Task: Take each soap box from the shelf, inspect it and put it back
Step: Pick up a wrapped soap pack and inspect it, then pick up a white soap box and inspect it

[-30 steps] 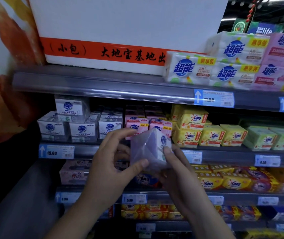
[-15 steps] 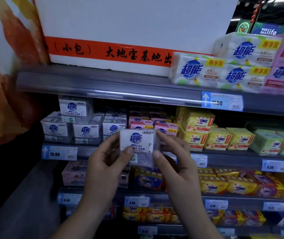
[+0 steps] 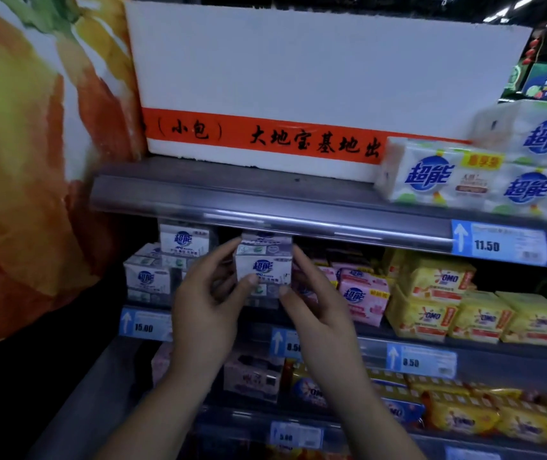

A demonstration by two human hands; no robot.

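A white soap box (image 3: 263, 267) with a blue logo faces me, held up at the mouth of the middle shelf (image 3: 199, 312). My left hand (image 3: 205, 305) grips its left side, thumb on the lower front. On its right side my right hand (image 3: 315, 313) pinches it, thumb at the lower right corner. More white soap boxes (image 3: 147, 277) of the same kind are stacked on that shelf to the left, one (image 3: 184, 242) on top of the stack.
Pink soap packs (image 3: 363, 298) and yellow soap packs (image 3: 438, 287) fill the same shelf to the right. Above sits a big white foam box (image 3: 298, 78) and large white soap packs (image 3: 431, 175). Lower shelves hold more packs. A painted wall (image 3: 16, 161) stands left.
The box was turned from its side to logo-forward, then both hands carried it up and closer to the shelf. The camera has moved nearer and tilted up.
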